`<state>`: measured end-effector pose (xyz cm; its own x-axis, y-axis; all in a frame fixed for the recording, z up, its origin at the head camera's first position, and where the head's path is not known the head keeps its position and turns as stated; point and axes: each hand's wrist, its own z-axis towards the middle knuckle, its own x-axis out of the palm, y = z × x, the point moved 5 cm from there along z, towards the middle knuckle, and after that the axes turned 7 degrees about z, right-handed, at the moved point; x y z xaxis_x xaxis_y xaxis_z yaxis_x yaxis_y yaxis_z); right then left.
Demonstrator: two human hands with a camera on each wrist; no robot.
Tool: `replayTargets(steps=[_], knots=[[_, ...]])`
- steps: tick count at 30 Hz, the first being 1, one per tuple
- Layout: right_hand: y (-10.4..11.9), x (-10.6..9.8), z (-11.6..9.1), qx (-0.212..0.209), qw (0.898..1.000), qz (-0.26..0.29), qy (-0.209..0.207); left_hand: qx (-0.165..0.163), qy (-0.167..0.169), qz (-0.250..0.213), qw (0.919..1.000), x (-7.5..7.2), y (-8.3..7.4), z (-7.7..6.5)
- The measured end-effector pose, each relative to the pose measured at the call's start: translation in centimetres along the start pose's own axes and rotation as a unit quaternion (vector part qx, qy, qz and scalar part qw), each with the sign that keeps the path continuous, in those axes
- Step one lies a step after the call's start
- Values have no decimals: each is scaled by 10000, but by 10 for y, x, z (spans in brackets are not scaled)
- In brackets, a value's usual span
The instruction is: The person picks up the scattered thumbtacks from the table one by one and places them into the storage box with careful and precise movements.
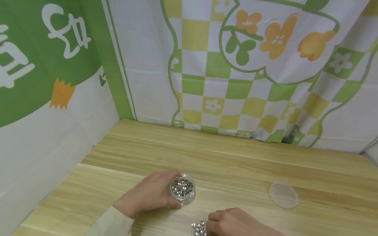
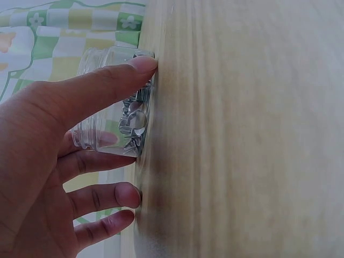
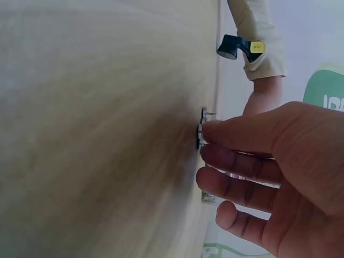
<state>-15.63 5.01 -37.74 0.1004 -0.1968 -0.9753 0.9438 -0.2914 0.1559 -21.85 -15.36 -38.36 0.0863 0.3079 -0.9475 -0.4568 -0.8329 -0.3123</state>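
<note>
A clear round jar [image 1: 182,190] with silver thumbtacks in it stands on the table. My left hand [image 1: 153,190] grips it from the left, the thumb on one side and fingers round the other. In the left wrist view, tacks [image 2: 133,121] lie at the bottom of the jar [image 2: 110,121]. A small pile of silver thumbtacks [image 1: 199,228] lies at the front of the table. The fingertips of my right hand [image 1: 233,223] are at its right edge. In the right wrist view thumb and forefinger come close together at the tacks [image 3: 203,115]; whether they pinch one is hidden.
A clear round lid [image 1: 283,195] lies flat on the wooden table [image 1: 221,154], to the right of the jar. A patterned curtain [image 1: 206,82] hangs along the back edge, and a green and white sheet [image 1: 73,127] along the left.
</note>
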Motion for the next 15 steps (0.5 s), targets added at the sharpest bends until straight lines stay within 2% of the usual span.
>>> replayTargets(steps=[5, 9, 15], knots=[[0, 3, 0, -64, 9998, -208, 40, 11, 11, 30, 10000, 1, 0, 0], [1, -8, 6, -56, 9998, -133, -136, 2, 13, 23, 10000, 0, 0, 1], [-9, -35, 24, 350, 9955, 497, -726, -48, 32, 4, 10000, 0, 0, 0]])
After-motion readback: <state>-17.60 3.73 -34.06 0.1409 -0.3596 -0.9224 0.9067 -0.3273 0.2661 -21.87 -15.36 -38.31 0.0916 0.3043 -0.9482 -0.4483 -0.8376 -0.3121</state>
